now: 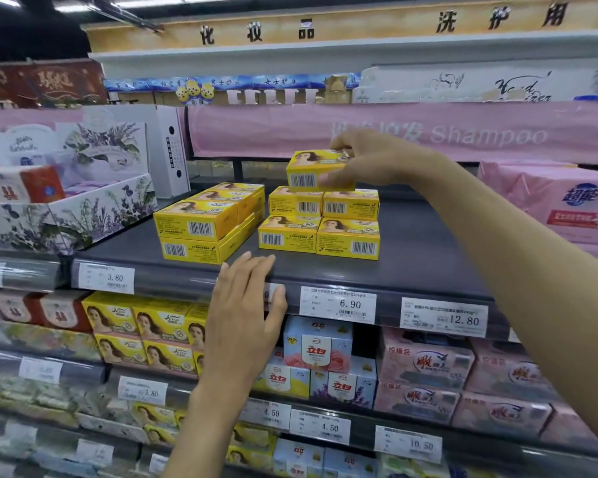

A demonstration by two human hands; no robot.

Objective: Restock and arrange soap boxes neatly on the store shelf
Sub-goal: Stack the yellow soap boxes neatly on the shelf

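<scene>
My right hand (363,157) grips a yellow soap box (311,170) from its right end, holding it just above a stack of yellow soap boxes (321,224) two rows high on the dark grey shelf (411,257). To the left stands a second stack of yellow boxes (204,222), angled slightly. My left hand (246,305) rests with straight fingers on the front lip of that shelf, holding nothing.
A floral display carton (83,208) with red packs sits at the shelf's left. Pink packs (560,205) fill the right end. Price tags (337,304) line the shelf edge. Lower shelves hold more yellow boxes (142,326), blue boxes (318,343) and pink soap packs (425,363).
</scene>
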